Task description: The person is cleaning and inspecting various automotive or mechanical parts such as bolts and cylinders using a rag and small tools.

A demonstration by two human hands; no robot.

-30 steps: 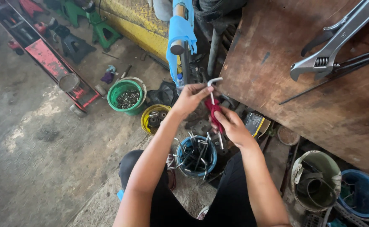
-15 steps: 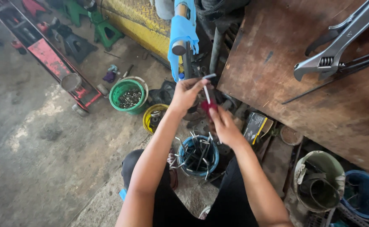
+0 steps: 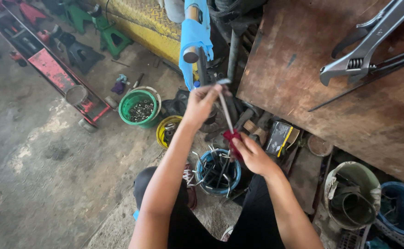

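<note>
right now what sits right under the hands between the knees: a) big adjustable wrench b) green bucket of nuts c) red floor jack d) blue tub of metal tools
d: the blue tub full of metal tools lies just below the left hand and right hand, which hold a red-handled tool; the green bucket stands off to the side.

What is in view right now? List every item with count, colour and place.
Red-handled metal hand tool: one, held between both hands.
Blue round tub of metal tools: one, below the hands.
Green bucket of small metal parts: one, on the floor, left.
Yellow round container: one, beside the green bucket.
Red floor jack: one, far left.
Large grey adjustable wrench: one, on the brown wooden board, upper right.
Olive bucket: one, lower right.
Left hand: grips the tool's upper metal end.
Right hand: grips the red handle.
</note>
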